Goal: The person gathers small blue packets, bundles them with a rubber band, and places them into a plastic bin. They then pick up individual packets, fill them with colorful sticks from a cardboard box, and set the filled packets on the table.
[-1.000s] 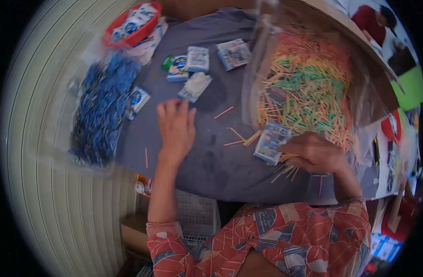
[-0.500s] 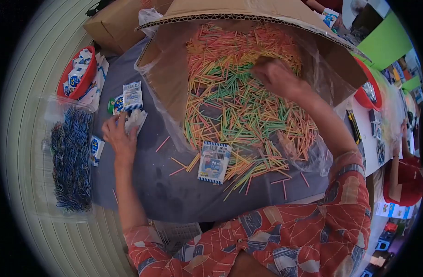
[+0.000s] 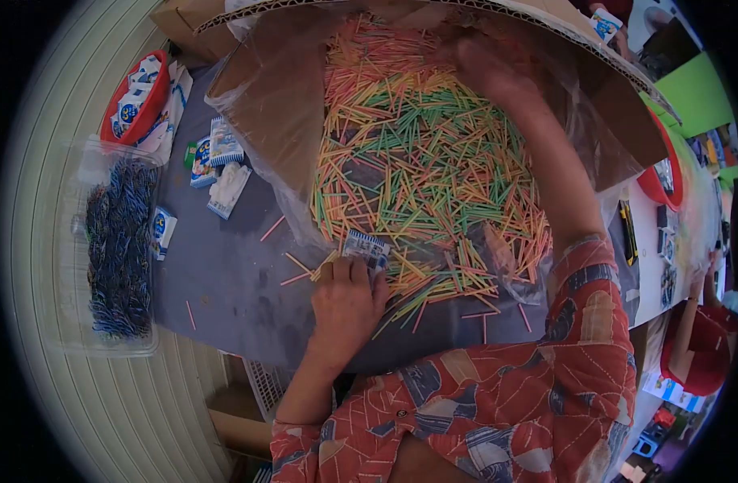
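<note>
Covering the near end of a printed packet at the front of the colored sticks: left hand, whether gripping, cannot tell. Right hand: blurred at the far sticks, hold indiscernible. Carton: top cut off, walls flanking sticks. Leftward: clear tray, red bowl.

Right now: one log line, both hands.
left hand: touching blue-white packet | right hand: blurred, at far part of coloured sticks in cardboard box | grips: unclear
</note>
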`<action>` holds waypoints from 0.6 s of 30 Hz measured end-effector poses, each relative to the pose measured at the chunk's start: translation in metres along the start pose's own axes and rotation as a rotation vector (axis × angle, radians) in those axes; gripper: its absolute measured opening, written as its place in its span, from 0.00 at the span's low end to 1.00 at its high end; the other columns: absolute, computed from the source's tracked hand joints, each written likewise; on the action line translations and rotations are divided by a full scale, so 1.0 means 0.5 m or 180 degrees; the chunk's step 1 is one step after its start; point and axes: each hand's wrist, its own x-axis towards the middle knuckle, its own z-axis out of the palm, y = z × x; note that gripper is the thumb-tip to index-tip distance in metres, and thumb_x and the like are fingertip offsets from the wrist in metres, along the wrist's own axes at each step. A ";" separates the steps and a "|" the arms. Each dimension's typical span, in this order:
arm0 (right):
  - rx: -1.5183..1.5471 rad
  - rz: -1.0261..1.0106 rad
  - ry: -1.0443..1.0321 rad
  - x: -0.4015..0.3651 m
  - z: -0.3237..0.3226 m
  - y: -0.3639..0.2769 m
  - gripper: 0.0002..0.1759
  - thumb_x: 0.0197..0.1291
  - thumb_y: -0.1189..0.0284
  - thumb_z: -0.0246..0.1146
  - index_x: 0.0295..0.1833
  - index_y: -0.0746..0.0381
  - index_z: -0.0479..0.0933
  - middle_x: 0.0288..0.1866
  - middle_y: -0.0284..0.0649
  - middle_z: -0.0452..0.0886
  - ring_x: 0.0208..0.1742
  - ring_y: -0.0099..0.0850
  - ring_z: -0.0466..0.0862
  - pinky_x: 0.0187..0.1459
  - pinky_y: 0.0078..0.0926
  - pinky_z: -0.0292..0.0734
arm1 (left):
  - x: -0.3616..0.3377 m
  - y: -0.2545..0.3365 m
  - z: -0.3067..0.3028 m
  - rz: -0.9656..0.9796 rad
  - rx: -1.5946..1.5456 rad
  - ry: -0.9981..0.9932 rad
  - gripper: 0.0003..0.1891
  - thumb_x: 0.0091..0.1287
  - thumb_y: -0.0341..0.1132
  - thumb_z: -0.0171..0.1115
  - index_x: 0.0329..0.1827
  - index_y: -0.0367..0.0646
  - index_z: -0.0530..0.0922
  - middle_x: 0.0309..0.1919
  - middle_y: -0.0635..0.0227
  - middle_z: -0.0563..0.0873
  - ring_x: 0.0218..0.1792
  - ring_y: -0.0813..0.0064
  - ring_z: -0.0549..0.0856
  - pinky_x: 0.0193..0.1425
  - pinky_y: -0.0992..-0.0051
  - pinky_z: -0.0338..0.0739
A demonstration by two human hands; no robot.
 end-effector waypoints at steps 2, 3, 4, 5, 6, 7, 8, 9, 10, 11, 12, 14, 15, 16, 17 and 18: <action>-0.0411 -0.0040 0.0163 -0.041 -0.016 0.005 0.16 0.56 0.74 0.65 0.51 0.55 0.86 0.56 0.45 0.83 0.60 0.42 0.81 0.61 0.43 0.77 | -0.008 0.005 0.010 0.0186 0.0075 0.0029 0.18 0.59 0.38 0.68 0.45 0.33 0.80 0.39 0.55 0.80 0.40 0.52 0.82 0.39 0.61 0.82; -0.0812 -0.0095 0.0330 -0.056 -0.027 0.005 0.16 0.55 0.72 0.66 0.51 0.54 0.86 0.59 0.42 0.82 0.64 0.42 0.79 0.63 0.43 0.76 | -0.011 0.008 0.017 0.0255 0.0205 0.0076 0.17 0.58 0.36 0.67 0.45 0.32 0.80 0.39 0.55 0.80 0.40 0.54 0.82 0.39 0.62 0.82; -0.0832 -0.0079 0.0322 -0.064 -0.016 0.011 0.16 0.55 0.72 0.66 0.51 0.54 0.86 0.59 0.42 0.82 0.64 0.42 0.79 0.63 0.43 0.76 | -0.014 0.010 0.023 0.0317 0.0337 0.0126 0.17 0.57 0.35 0.66 0.44 0.32 0.80 0.38 0.56 0.80 0.40 0.56 0.82 0.38 0.63 0.82; -0.0726 -0.0235 0.0436 -0.067 0.012 0.019 0.17 0.55 0.72 0.67 0.52 0.54 0.85 0.60 0.39 0.81 0.66 0.41 0.77 0.65 0.43 0.74 | -0.018 0.011 0.031 0.0326 0.0328 0.0130 0.17 0.57 0.35 0.66 0.44 0.32 0.80 0.38 0.56 0.80 0.40 0.56 0.82 0.38 0.63 0.82; -0.0613 -0.0411 0.0560 -0.063 0.026 0.021 0.18 0.55 0.72 0.67 0.53 0.53 0.85 0.61 0.37 0.80 0.67 0.40 0.74 0.66 0.42 0.73 | -0.022 0.011 0.039 0.0373 0.0447 0.0184 0.17 0.56 0.35 0.66 0.45 0.32 0.80 0.39 0.56 0.80 0.41 0.57 0.82 0.39 0.63 0.82; -0.0608 -0.0445 0.0572 -0.056 0.010 -0.005 0.18 0.55 0.72 0.67 0.53 0.53 0.85 0.61 0.37 0.80 0.67 0.40 0.74 0.66 0.42 0.73 | -0.026 0.009 0.046 0.0399 0.0574 0.0240 0.18 0.55 0.35 0.66 0.45 0.32 0.80 0.40 0.56 0.81 0.41 0.58 0.82 0.39 0.64 0.83; -0.0985 -0.0427 0.0515 -0.055 -0.001 -0.039 0.19 0.55 0.71 0.67 0.55 0.54 0.84 0.61 0.37 0.79 0.69 0.39 0.73 0.67 0.43 0.72 | -0.030 0.006 0.054 0.0367 0.0587 0.0250 0.18 0.55 0.35 0.66 0.45 0.32 0.80 0.40 0.56 0.81 0.41 0.58 0.82 0.39 0.64 0.83; -0.1362 -0.0393 0.0452 -0.051 -0.008 -0.064 0.21 0.55 0.71 0.68 0.56 0.54 0.83 0.62 0.36 0.79 0.70 0.38 0.72 0.67 0.44 0.71 | -0.034 0.004 0.063 0.0494 0.0457 0.0498 0.17 0.55 0.34 0.67 0.45 0.33 0.80 0.41 0.57 0.81 0.42 0.57 0.83 0.39 0.64 0.83; -0.1357 -0.0393 0.0449 -0.042 -0.002 -0.072 0.21 0.55 0.71 0.68 0.56 0.54 0.83 0.62 0.36 0.79 0.70 0.38 0.72 0.67 0.44 0.71 | -0.038 0.003 0.066 0.0638 0.0319 0.0741 0.16 0.55 0.33 0.68 0.45 0.33 0.81 0.41 0.57 0.82 0.44 0.57 0.83 0.39 0.64 0.83; -0.1443 -0.0054 0.0109 -0.029 0.006 -0.072 0.23 0.56 0.70 0.66 0.59 0.52 0.82 0.66 0.34 0.76 0.71 0.39 0.71 0.67 0.43 0.69 | -0.041 0.005 0.065 0.0649 0.0323 0.0747 0.16 0.55 0.33 0.68 0.45 0.33 0.81 0.41 0.57 0.82 0.44 0.57 0.83 0.39 0.64 0.83; -0.1523 0.0278 -0.0215 -0.009 0.015 -0.066 0.25 0.57 0.69 0.65 0.62 0.50 0.80 0.70 0.31 0.72 0.72 0.39 0.69 0.66 0.42 0.68 | -0.043 0.005 0.060 0.0568 -0.0053 0.0782 0.16 0.56 0.32 0.69 0.46 0.35 0.82 0.42 0.58 0.82 0.44 0.57 0.83 0.40 0.64 0.82; 0.0489 -0.0128 -0.0102 0.032 0.048 0.016 0.26 0.57 0.68 0.66 0.64 0.50 0.78 0.69 0.33 0.73 0.71 0.39 0.71 0.65 0.41 0.69 | -0.034 0.002 0.042 0.0438 -0.0408 0.0837 0.15 0.56 0.30 0.70 0.46 0.36 0.83 0.42 0.59 0.82 0.45 0.57 0.83 0.41 0.64 0.82; 0.2508 -0.0496 -0.0039 0.052 0.065 0.050 0.28 0.58 0.67 0.66 0.66 0.51 0.76 0.67 0.36 0.74 0.70 0.39 0.72 0.64 0.41 0.71 | -0.029 0.002 0.022 0.0293 -0.0636 0.0710 0.14 0.56 0.30 0.70 0.46 0.37 0.83 0.43 0.60 0.82 0.44 0.57 0.83 0.42 0.63 0.81; 0.2524 -0.0496 -0.0062 0.072 0.072 0.064 0.28 0.58 0.67 0.66 0.66 0.51 0.76 0.67 0.36 0.74 0.70 0.39 0.72 0.64 0.41 0.71 | -0.028 0.002 0.011 0.0156 -0.0877 0.0570 0.14 0.57 0.30 0.71 0.46 0.38 0.84 0.43 0.61 0.82 0.43 0.57 0.82 0.43 0.62 0.80; 0.1568 -0.0437 0.0103 0.088 0.075 0.081 0.25 0.59 0.67 0.67 0.64 0.53 0.78 0.64 0.40 0.78 0.69 0.40 0.73 0.67 0.41 0.68 | -0.028 0.001 0.008 0.0146 -0.0888 0.0557 0.14 0.57 0.30 0.71 0.46 0.38 0.84 0.43 0.61 0.82 0.43 0.57 0.82 0.43 0.62 0.80; 0.0595 -0.0382 0.0271 0.099 0.070 0.090 0.23 0.61 0.66 0.67 0.62 0.56 0.80 0.60 0.44 0.81 0.69 0.42 0.74 0.70 0.40 0.66 | -0.025 0.000 0.008 0.0112 -0.0911 0.0538 0.14 0.56 0.29 0.71 0.46 0.38 0.84 0.42 0.62 0.82 0.42 0.57 0.82 0.44 0.61 0.79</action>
